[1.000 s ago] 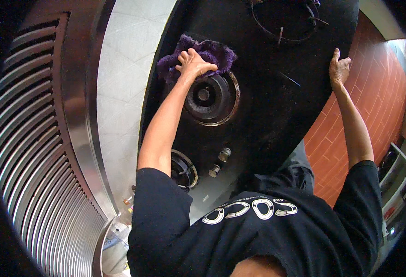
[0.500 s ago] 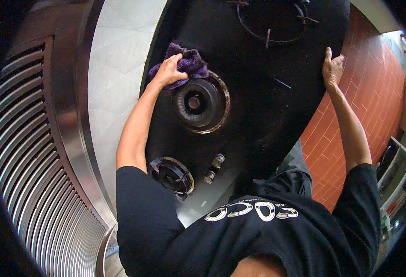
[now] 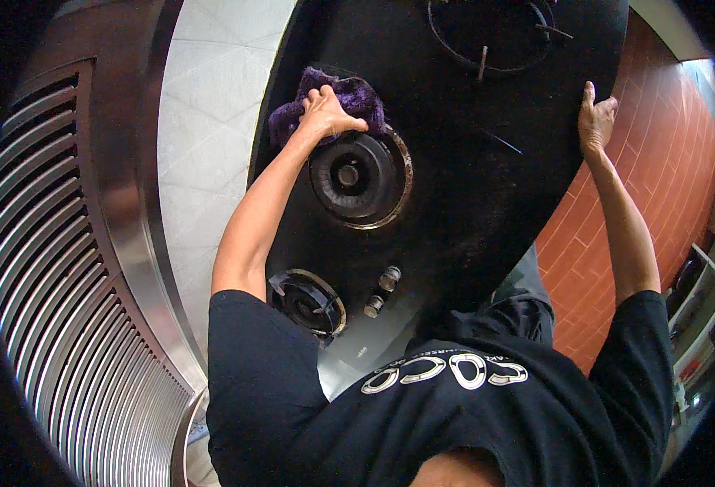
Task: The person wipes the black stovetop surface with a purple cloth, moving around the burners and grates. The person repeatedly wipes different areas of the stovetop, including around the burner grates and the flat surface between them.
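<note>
My left hand (image 3: 329, 115) presses a purple fluffy cloth (image 3: 363, 99) onto the black cooktop (image 3: 447, 187), its fingers bent over the cloth and the thumb stretched to the right. Just below the cloth lies a round burner (image 3: 349, 174) with a rusty ring around it; the cloth touches its upper rim. My right hand (image 3: 596, 122) grips the right edge of the cooktop, thumb on top and the other fingers curled over the side, partly hidden.
A smaller burner (image 3: 308, 304) sits near me, beside two control knobs (image 3: 382, 291). At the far side stands a round pan support (image 3: 482, 61) with prongs. A thin bluish stick (image 3: 503, 143) lies on the cooktop. Left is a pale tiled wall (image 3: 207, 130) and a slatted metal hood (image 3: 49, 268).
My left hand and the cloth have shifted slightly right along the burner's upper rim. My right hand stays on the cooktop edge. The whole view has shifted a little.
</note>
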The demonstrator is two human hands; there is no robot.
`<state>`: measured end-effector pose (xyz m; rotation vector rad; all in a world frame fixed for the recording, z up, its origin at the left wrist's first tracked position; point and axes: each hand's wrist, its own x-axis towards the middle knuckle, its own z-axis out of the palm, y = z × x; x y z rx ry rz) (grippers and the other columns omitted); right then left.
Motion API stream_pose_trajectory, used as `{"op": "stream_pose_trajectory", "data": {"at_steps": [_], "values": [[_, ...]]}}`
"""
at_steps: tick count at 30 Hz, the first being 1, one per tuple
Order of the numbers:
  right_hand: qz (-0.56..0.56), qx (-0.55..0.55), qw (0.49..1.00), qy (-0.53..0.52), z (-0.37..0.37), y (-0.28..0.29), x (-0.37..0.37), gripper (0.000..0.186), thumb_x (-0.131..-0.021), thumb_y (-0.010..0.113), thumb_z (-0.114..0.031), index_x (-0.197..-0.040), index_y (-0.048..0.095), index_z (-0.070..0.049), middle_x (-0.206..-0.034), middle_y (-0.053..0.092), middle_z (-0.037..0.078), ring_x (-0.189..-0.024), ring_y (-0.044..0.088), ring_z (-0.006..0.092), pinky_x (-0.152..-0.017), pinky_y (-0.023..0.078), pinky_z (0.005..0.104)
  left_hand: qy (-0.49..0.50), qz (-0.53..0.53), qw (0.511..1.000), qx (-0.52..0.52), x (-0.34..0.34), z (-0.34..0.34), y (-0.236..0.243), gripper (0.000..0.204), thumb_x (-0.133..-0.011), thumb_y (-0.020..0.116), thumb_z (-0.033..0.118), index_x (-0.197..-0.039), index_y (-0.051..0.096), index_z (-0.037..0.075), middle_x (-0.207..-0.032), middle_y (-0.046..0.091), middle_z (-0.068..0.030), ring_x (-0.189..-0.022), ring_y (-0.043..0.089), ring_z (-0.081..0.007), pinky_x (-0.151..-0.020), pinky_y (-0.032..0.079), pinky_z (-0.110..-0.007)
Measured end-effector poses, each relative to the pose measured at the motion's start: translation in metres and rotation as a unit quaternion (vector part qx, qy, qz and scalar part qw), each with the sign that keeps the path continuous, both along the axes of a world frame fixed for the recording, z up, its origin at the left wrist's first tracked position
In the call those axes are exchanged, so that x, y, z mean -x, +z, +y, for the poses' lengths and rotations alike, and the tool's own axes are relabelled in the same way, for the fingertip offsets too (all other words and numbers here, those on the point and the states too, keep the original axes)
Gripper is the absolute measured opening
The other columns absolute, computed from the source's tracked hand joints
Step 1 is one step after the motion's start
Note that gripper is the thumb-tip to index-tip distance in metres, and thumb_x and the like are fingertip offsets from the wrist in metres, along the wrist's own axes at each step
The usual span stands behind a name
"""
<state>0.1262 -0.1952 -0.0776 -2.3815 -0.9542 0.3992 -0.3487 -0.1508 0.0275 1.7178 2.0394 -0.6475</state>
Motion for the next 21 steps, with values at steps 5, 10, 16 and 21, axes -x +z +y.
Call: {"op": "stream_pose_trajectory", "data": {"at_steps": [5,10,16,21], "values": [[0.017,0.024,0.999,0.011,0.0,0.002,-0.003,0.086,-0.09,0.044,-0.064,-0.129,0.036,0.012,-0.126,0.051,0.035,-0.118,0.051,0.0458,-0.099,0.04,0.0484,-0.037,-0.098,0.992,-0.076,0.029,-0.005,-0.003,0.094,-0.053,0.083,0.044,-0.129,0.045,0.004,-0.127,0.049,-0.0214,-0.122,0.048,-0.0362,-0.101,0.043,-0.044],[0.012,0.031,0.999,0.023,-0.001,0.005,-0.005,0.088,-0.09,0.042,-0.064,-0.13,0.034,0.014,-0.126,0.051,0.036,-0.119,0.051,0.0464,-0.1,0.04,0.0483,-0.049,-0.157,0.98,-0.113,0.052,-0.007,-0.013,0.077,-0.055,0.082,0.038,-0.116,0.053,0.003,-0.116,0.057,-0.0206,-0.113,0.054,-0.0348,-0.096,0.045,-0.041],[0.012,0.032,0.999,0.041,-0.002,0.006,-0.008,0.083,-0.091,0.041,-0.064,-0.123,0.038,0.012,-0.123,0.052,0.036,-0.116,0.052,0.0463,-0.097,0.04,0.0498,0.087,-0.155,0.964,-0.199,0.089,-0.05,-0.02,0.07,-0.057,0.079,0.037,-0.113,0.058,0.001,-0.116,0.061,-0.0243,-0.111,0.059,-0.0355,-0.095,0.046,-0.04],[0.005,0.013,0.999,0.048,-0.002,0.008,-0.006,0.081,-0.09,0.04,-0.065,-0.118,0.039,0.011,-0.118,0.056,0.035,-0.112,0.054,0.0471,-0.094,0.041,0.0507,0.197,-0.127,0.945,-0.229,0.102,-0.078,-0.034,0.081,-0.06,0.079,0.04,-0.129,0.055,0.004,-0.126,0.058,-0.023,-0.117,0.057,-0.0324,-0.1,0.045,-0.037]]}}
